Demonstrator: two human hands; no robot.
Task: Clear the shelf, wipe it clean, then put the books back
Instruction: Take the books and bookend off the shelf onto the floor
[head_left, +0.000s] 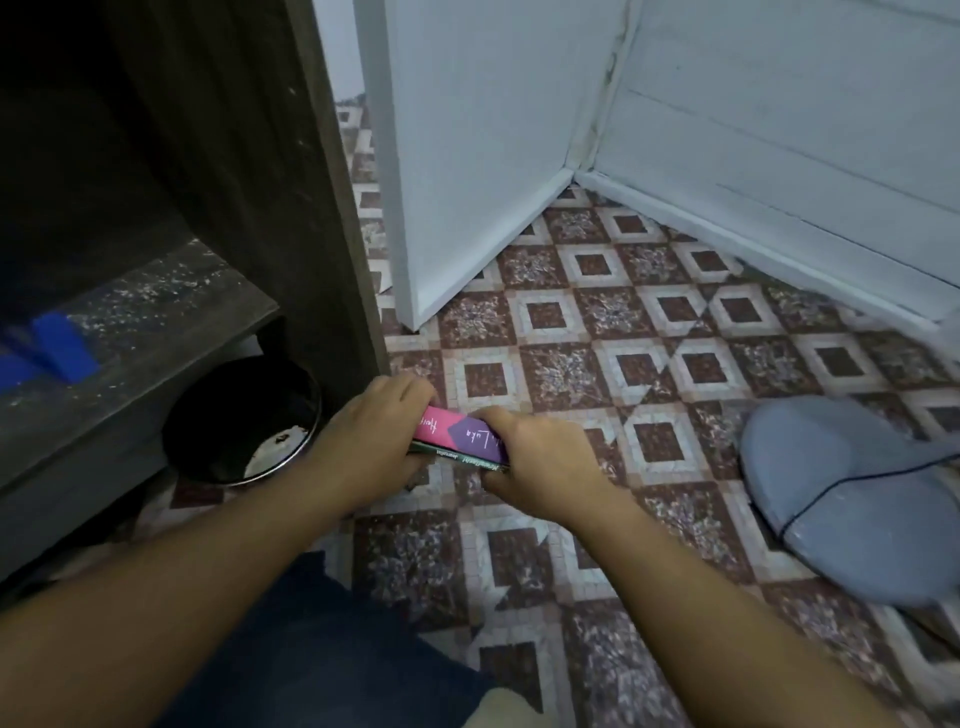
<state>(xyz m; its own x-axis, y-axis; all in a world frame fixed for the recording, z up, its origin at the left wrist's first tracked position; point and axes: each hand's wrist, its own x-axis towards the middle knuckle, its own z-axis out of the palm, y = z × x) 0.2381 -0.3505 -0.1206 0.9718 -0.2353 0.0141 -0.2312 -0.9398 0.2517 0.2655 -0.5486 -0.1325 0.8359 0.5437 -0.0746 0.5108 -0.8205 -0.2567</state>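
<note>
Item: small stack of books (460, 440), pink-and-purple cover on top, at least one thinner green-edged volume under it. Location: low over the patterned tile floor (597, 332), just right of the dark shelf unit's upright side panel (311, 208), near the middle of the view. Whether the stack already rests on the tiles or hangs just above them, you cannot tell.

Hold: your left hand (371, 431) clamps the left end, your right hand (535, 457) clamps the right end; both are closed around the stack, fingers over the top cover, pressing the volumes together.

Handling, as a judgement: the books look like slim paperbacks, light and fairly stiff when kept flat, with glossy covers that may slide over one another. Keep your grip at the two short ends with pressure through the thickness, so the lower volume does not slip out; a one-handed hold is best taken across the spines.

Shelf (171, 306): far left, bare along its right part, speckled with pale dust and crumbs, not yet wiped by the look of it. A blue object (62, 345) lies at its left end; what it is cannot be told.

Also present: a dark round bin (244, 421) under the shelf; a grey cushion-like thing (841, 493) with a thin cord on the floor at right.
</note>
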